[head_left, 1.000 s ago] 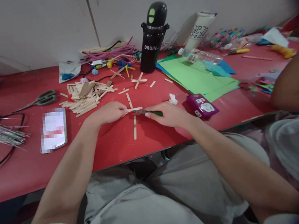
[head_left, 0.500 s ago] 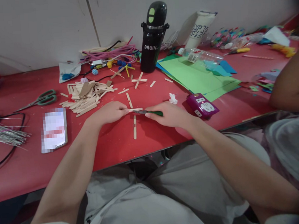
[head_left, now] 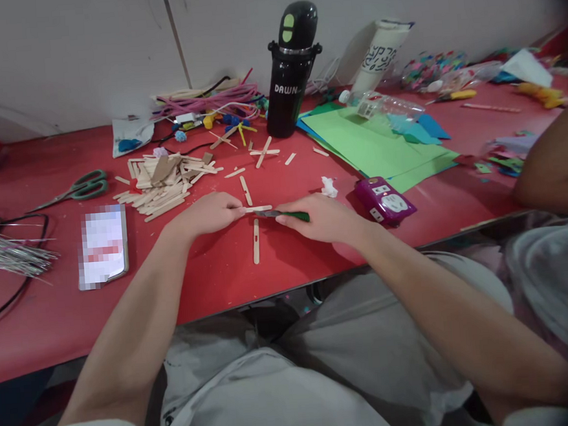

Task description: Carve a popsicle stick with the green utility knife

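My left hand point(head_left: 216, 212) pinches one end of a wooden craft stick point(head_left: 263, 208) that lies crosswise over the red table point(head_left: 210, 270). In my right hand point(head_left: 326, 218) is a utility knife with a green handle point(head_left: 294, 215); its blade points left and touches or lies just against the stick. Below the blade rests a craft stick with a slot point(head_left: 255, 242), and above it another slotted craft stick point(head_left: 246, 191). Behind my left hand spreads a pile of craft sticks point(head_left: 165, 182). Farther back two sticks form a cross point(head_left: 263, 152).
Scissors point(head_left: 85, 186), a phone point(head_left: 102, 248) and a wire bundle point(head_left: 12, 253) lie at left. A black bottle point(head_left: 291, 76) stands at the back. Green paper point(head_left: 356, 136) and a purple sharpener-like box point(head_left: 385, 201) are at right, near another person's arm point(head_left: 559, 148).
Almost nothing differs. Both hands stay in place, with the blade still at the craft stick.
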A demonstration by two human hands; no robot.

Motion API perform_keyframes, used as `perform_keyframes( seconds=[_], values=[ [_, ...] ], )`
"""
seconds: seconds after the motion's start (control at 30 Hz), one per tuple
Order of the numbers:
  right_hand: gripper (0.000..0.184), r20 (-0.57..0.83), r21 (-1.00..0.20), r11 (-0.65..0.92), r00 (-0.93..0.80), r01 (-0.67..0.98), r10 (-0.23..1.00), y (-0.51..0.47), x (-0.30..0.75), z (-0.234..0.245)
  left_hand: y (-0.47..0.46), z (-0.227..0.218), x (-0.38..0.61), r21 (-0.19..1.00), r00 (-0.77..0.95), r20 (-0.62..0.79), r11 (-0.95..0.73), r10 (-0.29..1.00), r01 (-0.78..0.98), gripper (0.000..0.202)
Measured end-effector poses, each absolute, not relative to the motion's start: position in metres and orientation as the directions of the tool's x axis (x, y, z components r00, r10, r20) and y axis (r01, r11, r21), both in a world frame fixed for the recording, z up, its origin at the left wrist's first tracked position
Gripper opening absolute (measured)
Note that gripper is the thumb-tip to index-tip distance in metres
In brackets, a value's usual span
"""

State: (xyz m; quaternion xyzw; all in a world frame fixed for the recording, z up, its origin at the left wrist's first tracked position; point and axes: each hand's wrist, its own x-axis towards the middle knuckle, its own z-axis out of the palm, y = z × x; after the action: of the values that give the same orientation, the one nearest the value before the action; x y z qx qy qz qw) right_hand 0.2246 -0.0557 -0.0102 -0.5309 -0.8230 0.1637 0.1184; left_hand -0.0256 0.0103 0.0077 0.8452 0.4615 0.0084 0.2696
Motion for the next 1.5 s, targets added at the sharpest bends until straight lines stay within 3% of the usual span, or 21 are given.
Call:
perform_keyframes(
  seconds=[0.97,1.5],
  values=[
    [0.035,0.032,-0.410,0.423,-0.451,0.808,0.892,-0.0558,0.2230,-0.0086,0.0097,0.0093,-0.0241,0.426,0.554,-0.271,-0.418,0.787,0.802,0.034],
    [0.037,0.037,-0.357,0.389,-0.403,0.849,0.914,-0.0576,0.2204,-0.0100,0.0093,0.0075,-0.0247,0.422,0.553,-0.251,-0.424,0.794,0.801,0.034]
  ],
)
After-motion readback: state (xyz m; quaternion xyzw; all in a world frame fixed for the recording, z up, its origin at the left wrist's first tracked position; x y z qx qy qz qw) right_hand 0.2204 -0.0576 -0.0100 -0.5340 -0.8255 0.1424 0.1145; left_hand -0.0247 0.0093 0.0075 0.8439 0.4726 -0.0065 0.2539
